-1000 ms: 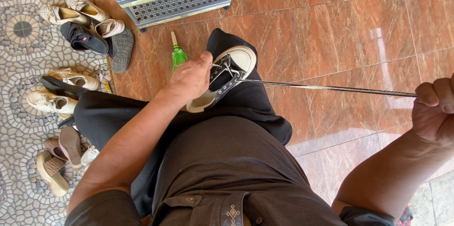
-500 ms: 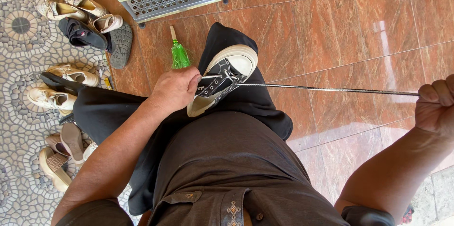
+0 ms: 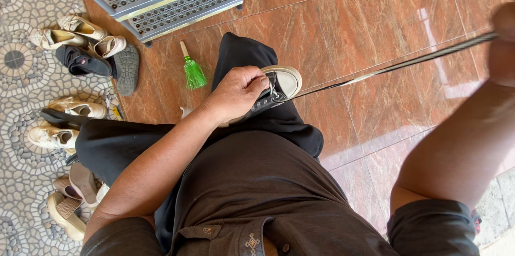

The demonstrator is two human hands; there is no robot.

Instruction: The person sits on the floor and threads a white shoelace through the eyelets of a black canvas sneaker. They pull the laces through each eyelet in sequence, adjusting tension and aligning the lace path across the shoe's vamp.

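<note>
A dark canvas sneaker [image 3: 276,92] is held on the knee by the closed left hand [image 3: 236,92] – light and soft, probably best gripped by its sole. Its thin shoelace [image 3: 397,65] is pulled taut by the right hand [image 3: 504,47], seemingly closed.

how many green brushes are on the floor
1. The green brush lies on the brown tiles just below the metal step, left of the shoe held on the lap. None else shows.

Left hand [image 3: 236,92] grips sneaker [image 3: 279,87]; right hand [image 3: 503,47] pulls lace [image 3: 397,65] taut
</note>
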